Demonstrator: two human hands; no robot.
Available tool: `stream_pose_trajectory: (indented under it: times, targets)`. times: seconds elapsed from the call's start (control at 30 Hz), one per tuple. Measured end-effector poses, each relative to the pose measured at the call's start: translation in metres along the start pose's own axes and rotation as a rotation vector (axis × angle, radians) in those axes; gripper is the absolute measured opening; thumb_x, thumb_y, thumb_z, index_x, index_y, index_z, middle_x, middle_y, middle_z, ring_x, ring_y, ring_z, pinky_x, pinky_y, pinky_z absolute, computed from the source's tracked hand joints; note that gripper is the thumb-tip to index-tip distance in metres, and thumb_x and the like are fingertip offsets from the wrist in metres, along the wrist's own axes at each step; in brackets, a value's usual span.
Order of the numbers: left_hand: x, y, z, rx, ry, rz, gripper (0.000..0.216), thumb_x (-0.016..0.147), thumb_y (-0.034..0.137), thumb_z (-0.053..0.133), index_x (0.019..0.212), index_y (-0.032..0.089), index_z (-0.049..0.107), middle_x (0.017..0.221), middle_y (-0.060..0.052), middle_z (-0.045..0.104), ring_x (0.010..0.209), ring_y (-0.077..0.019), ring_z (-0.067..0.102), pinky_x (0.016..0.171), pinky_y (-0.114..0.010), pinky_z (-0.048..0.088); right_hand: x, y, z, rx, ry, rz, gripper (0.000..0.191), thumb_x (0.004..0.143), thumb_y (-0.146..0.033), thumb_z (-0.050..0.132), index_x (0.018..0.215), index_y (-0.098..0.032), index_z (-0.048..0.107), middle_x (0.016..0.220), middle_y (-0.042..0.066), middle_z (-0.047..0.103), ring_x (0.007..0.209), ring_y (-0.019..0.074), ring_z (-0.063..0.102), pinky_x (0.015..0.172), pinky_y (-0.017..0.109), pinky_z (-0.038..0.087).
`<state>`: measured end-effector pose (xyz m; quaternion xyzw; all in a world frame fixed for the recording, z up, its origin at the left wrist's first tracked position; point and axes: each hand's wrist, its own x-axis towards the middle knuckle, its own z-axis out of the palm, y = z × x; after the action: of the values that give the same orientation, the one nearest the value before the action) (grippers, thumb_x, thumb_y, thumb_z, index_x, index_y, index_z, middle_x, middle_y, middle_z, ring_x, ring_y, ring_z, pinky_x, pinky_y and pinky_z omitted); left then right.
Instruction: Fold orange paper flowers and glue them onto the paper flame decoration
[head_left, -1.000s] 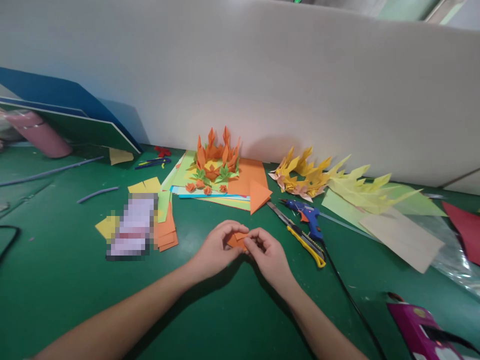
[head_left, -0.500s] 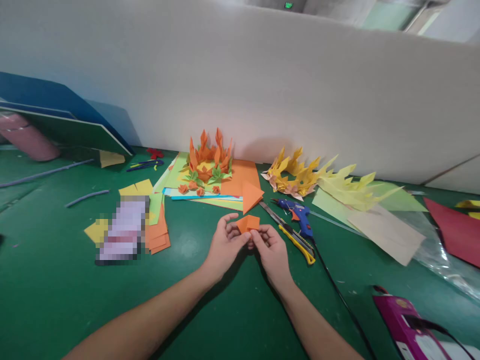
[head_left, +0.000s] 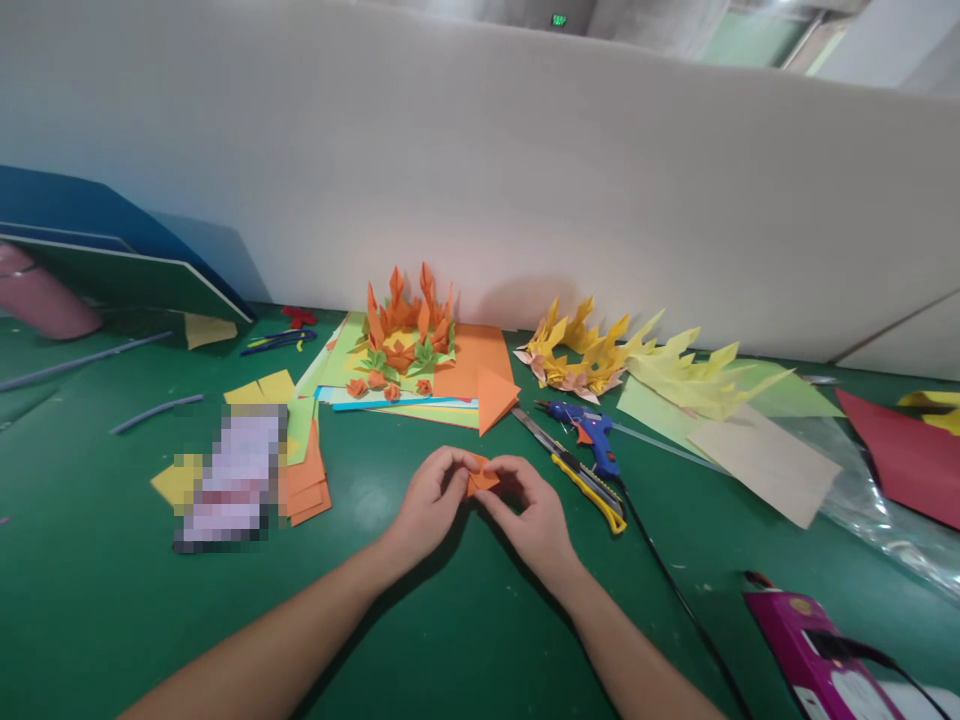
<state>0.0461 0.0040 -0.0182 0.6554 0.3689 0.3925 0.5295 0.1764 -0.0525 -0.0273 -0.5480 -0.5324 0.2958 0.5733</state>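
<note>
Orange paper (head_left: 482, 478) — between both hands (head_left: 433, 495) (head_left: 534, 508), apparently pinched.

- Left forearm (head_left: 277, 630): bare on my remote view, rising from the bottom edge, left of centre.
- Left hand (head_left: 426, 500): just below frame centre, fingers curled, thumb against them in a pinch.
- Right forearm (head_left: 626, 645): bare, slanting up-left from the bottom edge, right of centre.
- Right hand (head_left: 536, 515): fingers arched, thumb extended toward my left hand.
</note>
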Motion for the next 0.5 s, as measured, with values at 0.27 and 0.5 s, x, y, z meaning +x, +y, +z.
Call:
stream_pose_trajectory:
  times: [0.27, 0.5]
  targets:
    - [0.002, -0.002, -0.002, -0.022, -0.056, -0.013, 0.012, 0.070, 0.024, 0.062, 0.081, 0.018, 0.065, 0.088, -0.007, 0.066, 0.085, -0.0196, 0.061, 0.078, -0.033, 0.048, 0.004, 0.000, -0.007, 0.043, -0.031, 0.142, 0.014, 0.070, -0.032, 0.067, 0.074, -0.019, 0.065, 0.073, 0.003, 0.068, 0.064, 0.0167, 0.062, 0.063, 0.029, 0.052]
    - [0.005, -0.007, -0.004, -0.178, -0.101, -0.056, 0.019, 0.068, 0.024, 0.066, 0.086, 0.018, 0.066, 0.094, -0.007, 0.069, 0.091, -0.0194, 0.064, 0.083, -0.034, 0.049, 0.007, 0.001, -0.013, 0.103, -0.115, 0.157, 0.021, 0.065, -0.027, 0.071, 0.084, -0.020, 0.064, 0.084, 0.003, 0.069, 0.067, 0.0159, 0.065, 0.066, 0.029, 0.054]
